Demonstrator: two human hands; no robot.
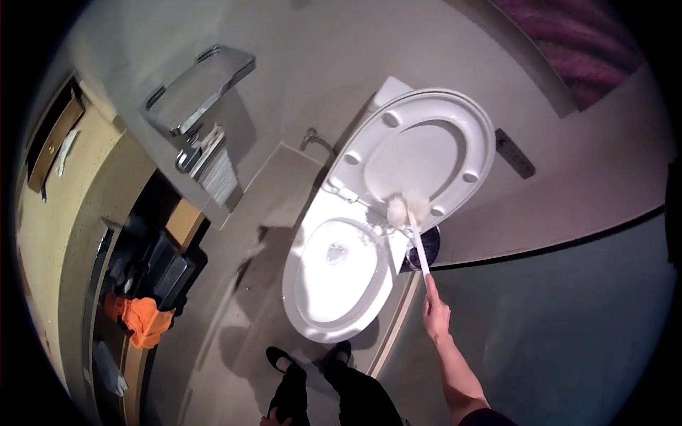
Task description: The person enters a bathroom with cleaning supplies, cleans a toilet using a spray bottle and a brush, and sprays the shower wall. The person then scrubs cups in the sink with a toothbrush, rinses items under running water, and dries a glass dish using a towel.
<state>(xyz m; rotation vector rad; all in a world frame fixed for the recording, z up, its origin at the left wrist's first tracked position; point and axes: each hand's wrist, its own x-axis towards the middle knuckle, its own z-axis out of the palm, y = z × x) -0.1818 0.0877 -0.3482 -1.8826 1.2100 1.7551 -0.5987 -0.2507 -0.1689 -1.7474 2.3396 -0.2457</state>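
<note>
My right hand (436, 312) is closed round the handle of a white toilet brush (420, 248). The brush's fluffy head (406, 211) is at the lower edge of the raised toilet seat (472, 142), near the hinge side. Below it the white toilet bowl (336, 280) stands open, with bright light on its inside. My left hand (273, 419) shows only in part at the bottom edge, beside my dark trouser leg; what its fingers do is hard to make out.
An orange cloth (144, 321) hangs at a shelf on the left. A metal rail (206, 106) and a toilet paper holder (190, 157) are on the wall. A dark bin (428, 250) stands behind the toilet. Glass (540, 334) spans the lower right.
</note>
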